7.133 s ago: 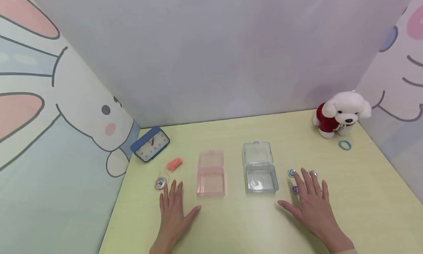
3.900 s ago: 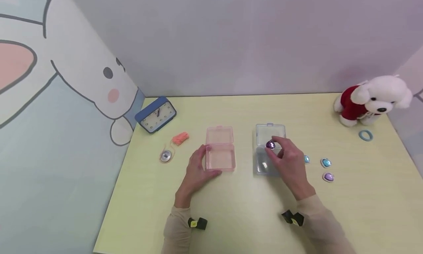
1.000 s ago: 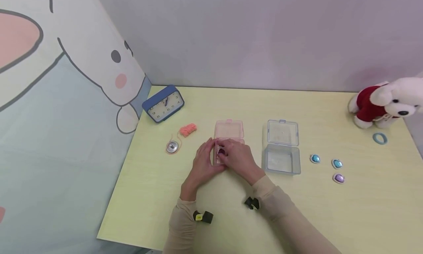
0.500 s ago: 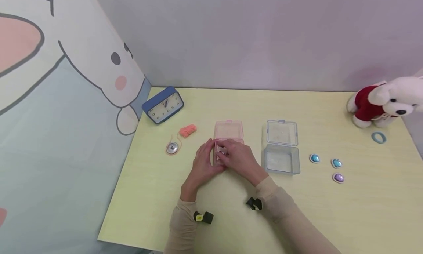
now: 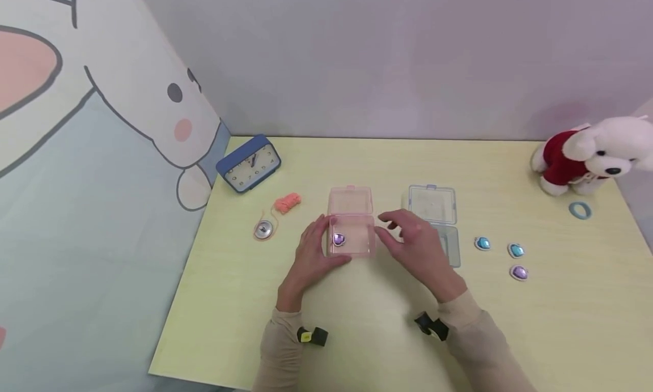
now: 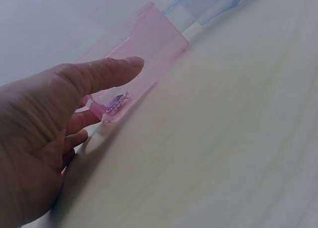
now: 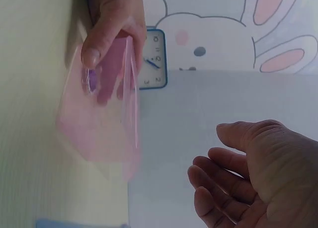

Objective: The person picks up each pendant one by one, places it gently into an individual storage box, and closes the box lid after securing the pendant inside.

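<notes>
My left hand (image 5: 312, 254) holds the left end of a pink clear plastic box (image 5: 359, 250), thumb along its front wall and fingers round the far side. The box's lid (image 5: 351, 201) is folded back. A purple heart-shaped gem (image 5: 339, 239) with a beaded rim lies inside, at the left; the left wrist view shows it near the bottom, behind the clear wall. Just right of the pink box, my right hand (image 5: 420, 250) is raised with loosely bent fingers and nothing between them. It partly covers a bluish clear box (image 5: 451, 245), whose lid (image 5: 432, 204) also stands open.
Right of the boxes lie two blue gems (image 5: 482, 243) and another purple gem (image 5: 519, 273). A blue ring (image 5: 580, 211) and a white plush dog (image 5: 586, 157) are at the back right. At left are a clock (image 5: 249, 164), orange yarn (image 5: 288, 203) and a round silver piece (image 5: 263, 229).
My right hand brought a purple gem from the right into the pink box, let go, and has drawn back rightward. My left hand moved to the pink box earlier and keeps its hold.
</notes>
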`<state>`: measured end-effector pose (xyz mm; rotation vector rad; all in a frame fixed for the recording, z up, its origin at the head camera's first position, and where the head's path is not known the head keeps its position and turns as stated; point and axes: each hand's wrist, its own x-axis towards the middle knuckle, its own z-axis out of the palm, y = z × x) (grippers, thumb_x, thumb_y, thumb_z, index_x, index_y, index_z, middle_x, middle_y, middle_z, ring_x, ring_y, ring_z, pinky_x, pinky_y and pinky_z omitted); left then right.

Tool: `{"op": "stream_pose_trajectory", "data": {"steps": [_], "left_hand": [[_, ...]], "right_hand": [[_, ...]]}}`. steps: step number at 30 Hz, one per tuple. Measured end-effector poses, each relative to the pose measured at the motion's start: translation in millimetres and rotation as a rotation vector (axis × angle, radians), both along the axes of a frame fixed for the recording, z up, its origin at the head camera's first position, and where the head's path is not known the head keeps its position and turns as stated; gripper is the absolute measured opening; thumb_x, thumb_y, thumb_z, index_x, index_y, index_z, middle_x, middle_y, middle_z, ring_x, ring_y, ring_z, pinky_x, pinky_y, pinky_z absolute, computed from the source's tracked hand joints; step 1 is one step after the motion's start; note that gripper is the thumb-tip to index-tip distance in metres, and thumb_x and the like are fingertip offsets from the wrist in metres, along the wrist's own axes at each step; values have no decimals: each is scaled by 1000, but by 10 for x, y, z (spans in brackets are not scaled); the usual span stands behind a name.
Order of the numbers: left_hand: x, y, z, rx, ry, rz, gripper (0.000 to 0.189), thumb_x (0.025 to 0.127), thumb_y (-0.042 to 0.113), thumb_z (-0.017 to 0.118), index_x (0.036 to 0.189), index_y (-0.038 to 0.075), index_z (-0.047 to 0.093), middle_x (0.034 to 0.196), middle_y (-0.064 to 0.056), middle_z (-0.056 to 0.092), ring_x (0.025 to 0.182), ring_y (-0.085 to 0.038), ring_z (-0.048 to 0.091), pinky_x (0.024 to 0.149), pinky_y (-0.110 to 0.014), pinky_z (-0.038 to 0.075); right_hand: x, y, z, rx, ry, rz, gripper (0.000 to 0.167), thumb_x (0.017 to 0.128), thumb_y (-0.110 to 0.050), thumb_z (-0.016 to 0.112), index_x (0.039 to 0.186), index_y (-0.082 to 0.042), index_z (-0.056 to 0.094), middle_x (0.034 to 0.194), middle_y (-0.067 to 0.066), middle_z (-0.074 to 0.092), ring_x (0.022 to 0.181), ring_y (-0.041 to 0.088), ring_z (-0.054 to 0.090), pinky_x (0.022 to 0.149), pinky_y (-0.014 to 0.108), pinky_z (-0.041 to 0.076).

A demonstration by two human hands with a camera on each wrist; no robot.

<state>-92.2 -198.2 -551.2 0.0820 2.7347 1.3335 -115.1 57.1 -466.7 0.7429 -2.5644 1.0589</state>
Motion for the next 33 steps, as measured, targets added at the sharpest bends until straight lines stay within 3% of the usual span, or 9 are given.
{"op": "stream_pose_trajectory", "data": {"steps": [9,25,27,30,33], "left_hand": [[11,-3,-25,18,7,2,95,80,49,88,159,27,40,172,-6,32,159,-34,23,124,-69,20],[9,19,-28,9,5,4,95,80,48,88,160,29,39,172,-5,31,159,-34,22,124,-69,20],[9,20,-28,5,-2,2,95,81,49,88,160,29,39,173,-5,30,159,-34,22,124,-69,20],[11,17,-24,8,-4,2,96,80,49,88,160,29,39,173,-5,30,159,-34,21,124,-70,20],[13,12,-16,4,-3,2,96,80,49,88,160,29,39,173,-5,30,159,-34,22,124,-69,20]], "right_hand": [[87,519,-60,-19,56,-162,28,84,1,86,110,2,75,99,17,76,79,31,68,66,45,58],[219,1314,-418,-157,21,-527,30,87,3,81,116,7,74,112,26,75,101,44,64,88,10,33],[260,1406,-475,-153,-21,-587,32,88,0,81,119,6,73,116,27,73,107,46,63,93,16,35],[335,1548,-556,-139,-130,-685,37,91,-6,80,126,4,71,127,28,69,116,48,58,101,37,41],[417,1685,-634,-137,-259,-769,46,94,-10,77,136,4,64,139,30,61,127,49,50,109,58,39]]}}
